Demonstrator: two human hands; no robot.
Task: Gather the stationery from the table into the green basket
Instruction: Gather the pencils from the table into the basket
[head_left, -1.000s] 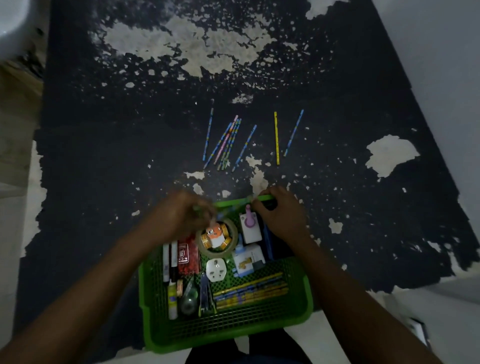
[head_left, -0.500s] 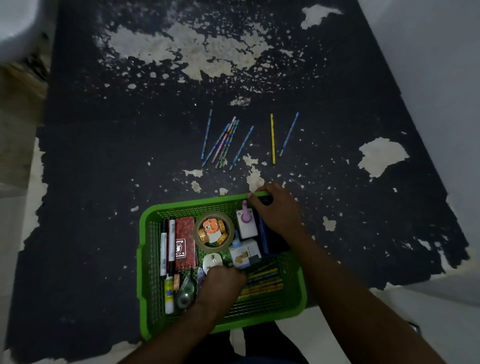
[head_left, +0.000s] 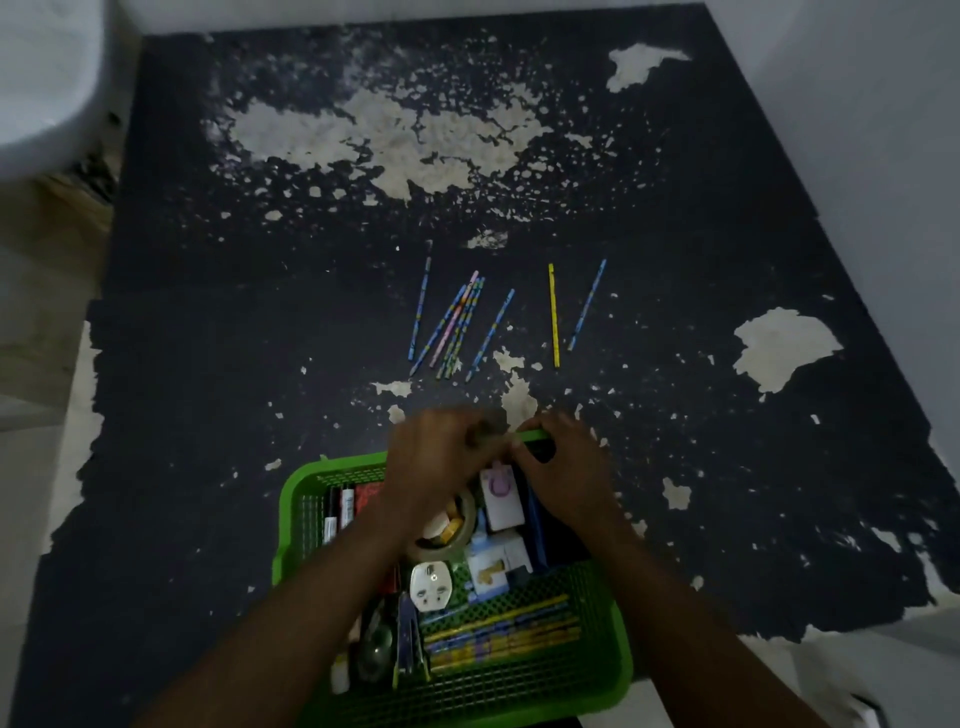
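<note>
The green basket sits at the near edge of the table and holds pencils, markers, a tape roll, a white plug and small boxes. My right hand grips the basket's far rim. My left hand is blurred over the same rim, just left of the right hand; I cannot see whether it holds anything. Beyond the basket, several loose pencils lie on the table: a bunch of coloured ones, a yellow pencil and a blue pencil.
The black table top is worn, with pale flaked patches. A pale wall runs along the right and far sides. A white rounded object stands off the table's far left corner.
My left hand has come up from the near part of the basket to its far rim. The right hand stays on the rim. The pencils on the table have not moved.
</note>
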